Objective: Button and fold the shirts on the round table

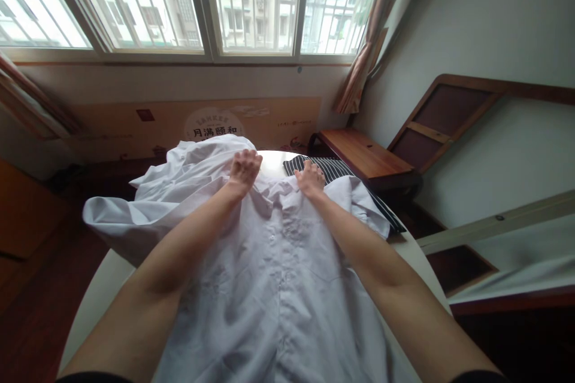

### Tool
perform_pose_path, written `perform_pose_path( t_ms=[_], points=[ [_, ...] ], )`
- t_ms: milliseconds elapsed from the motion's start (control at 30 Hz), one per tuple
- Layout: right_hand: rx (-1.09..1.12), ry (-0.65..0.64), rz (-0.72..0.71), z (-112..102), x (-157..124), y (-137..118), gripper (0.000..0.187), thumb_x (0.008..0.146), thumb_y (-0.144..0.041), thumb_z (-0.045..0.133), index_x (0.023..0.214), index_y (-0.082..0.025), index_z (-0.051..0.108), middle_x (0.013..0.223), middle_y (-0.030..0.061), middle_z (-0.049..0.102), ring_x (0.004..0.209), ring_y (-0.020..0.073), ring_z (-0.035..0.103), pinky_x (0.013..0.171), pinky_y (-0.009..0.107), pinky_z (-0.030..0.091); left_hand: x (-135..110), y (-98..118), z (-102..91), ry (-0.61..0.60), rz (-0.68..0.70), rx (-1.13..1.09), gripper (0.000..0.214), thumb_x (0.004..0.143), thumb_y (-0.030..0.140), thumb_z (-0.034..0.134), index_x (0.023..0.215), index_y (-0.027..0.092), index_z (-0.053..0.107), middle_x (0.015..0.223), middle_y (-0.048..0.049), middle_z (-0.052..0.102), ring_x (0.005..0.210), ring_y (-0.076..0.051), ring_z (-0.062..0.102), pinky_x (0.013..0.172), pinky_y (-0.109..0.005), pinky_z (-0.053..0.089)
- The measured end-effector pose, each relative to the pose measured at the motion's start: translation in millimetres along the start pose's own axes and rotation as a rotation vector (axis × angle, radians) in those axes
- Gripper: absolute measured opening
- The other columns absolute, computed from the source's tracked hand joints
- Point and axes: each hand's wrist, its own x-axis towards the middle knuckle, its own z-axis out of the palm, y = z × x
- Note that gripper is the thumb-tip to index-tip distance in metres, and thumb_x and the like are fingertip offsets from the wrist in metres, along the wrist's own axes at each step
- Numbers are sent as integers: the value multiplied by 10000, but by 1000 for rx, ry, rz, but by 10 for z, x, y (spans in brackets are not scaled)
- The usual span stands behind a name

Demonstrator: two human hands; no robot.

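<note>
A white button-up shirt lies spread along the table, its button front facing up and its collar end away from me. My left hand is closed on the cloth near the left side of the collar. At the right side of the collar, my right hand has its fingers bent over the cloth and its thumb pointing inward; the fingertips are partly hidden. Bunched white cloth lies at the left and hangs past the table edge. Black-and-white striped fabric lies partly under the shirt's right side.
A round white table bears the cloth. Beyond it, a printed cardboard panel leans under barred windows. A wooden bench stands at the right by the wall. Curtains hang on both sides.
</note>
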Motion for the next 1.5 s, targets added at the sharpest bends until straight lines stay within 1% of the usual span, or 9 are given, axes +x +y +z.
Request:
perform_pose_path(
  t_ms=[67, 167, 233, 333, 500, 767, 967, 1267, 1500],
  points=[
    [-46, 42, -69, 12, -121, -56, 360, 899, -346, 514, 1200, -150, 504, 1214, 184, 549, 1140, 314, 486, 937, 420, 362, -98, 83, -3, -34, 160, 34, 324, 935, 158, 335, 1079, 152, 625, 1170, -163, 592, 1140, -296, 503, 930, -427, 365],
    [-98, -45, -285, 32, -280, -165, 300, 912, -368, 483, 1095, -145, 569, 1138, 174, 586, 1087, 299, 515, 928, 400, 370, -206, 180, 21, -214, 335, 15, 293, 927, 262, 409, 1036, 155, 660, 1082, -156, 618, 1033, -280, 566, 864, -386, 417],
    [-112, -200, -367, 67, -350, -228, 338, 909, -427, 476, 1041, -139, 595, 1061, 168, 626, 1016, 283, 559, 882, 373, 401, -244, 207, 67, -333, 320, 1, 325, 904, 360, 465, 986, 137, 688, 1027, -169, 635, 973, -290, 598, 827, -381, 439],
    [-151, -329, -320, 152, -407, -254, 379, 888, -463, 493, 1036, -134, 610, 1048, 171, 651, 985, 278, 592, 834, 353, 426, -268, 175, 166, -414, 207, -7, 293, 874, 305, 501, 949, 107, 704, 932, -187, 661, 918, -300, 626, 801, -384, 451],
    [-134, -337, -195, 257, -442, -167, 352, 911, -400, 445, 1039, -129, 630, 1055, 164, 665, 986, 270, 618, 829, 342, 434, -287, 59, 336, -391, 158, -52, 291, 863, 238, 474, 1078, 167, 655, 998, -141, 673, 899, -263, 637, 776, -356, 465],
    [-121, -320, -161, 265, -472, -145, 340, 850, -349, 519, 1079, -123, 630, 1102, 164, 638, 1023, 272, 597, 860, 331, 433, -281, 26, 508, -420, 137, -162, 261, 784, 268, 595, 1032, 233, 667, 933, -51, 672, 847, -203, 624, 723, -264, 466],
    [-128, -346, -211, 214, -500, -74, 278, 837, -210, 540, 1085, -122, 628, 1119, 158, 634, 1047, 260, 587, 879, 317, 419, -305, -60, 515, -425, 207, -187, 412, 792, 145, 545, 1175, 279, 611, 1022, -40, 628, 835, -179, 618, 737, -249, 453],
    [-108, -298, -165, 189, -528, -84, 240, 877, -228, 523, 1035, -93, 641, 1057, 207, 656, 990, 294, 619, 835, 361, 441, -410, -17, 447, -288, 247, -151, 232, 845, 173, 485, 974, 224, 670, 1021, -79, 577, 862, -188, 594, 746, -272, 455],
    [351, -115, 12, 146, -400, -68, 165, 860, -279, 534, 850, -167, 654, 870, 79, 693, 811, 197, 624, 761, 294, 440, -396, -44, 432, -313, 194, -139, 215, 808, 247, 555, 974, 210, 687, 1041, -66, 614, 860, -191, 612, 737, -265, 462]
  ],
)
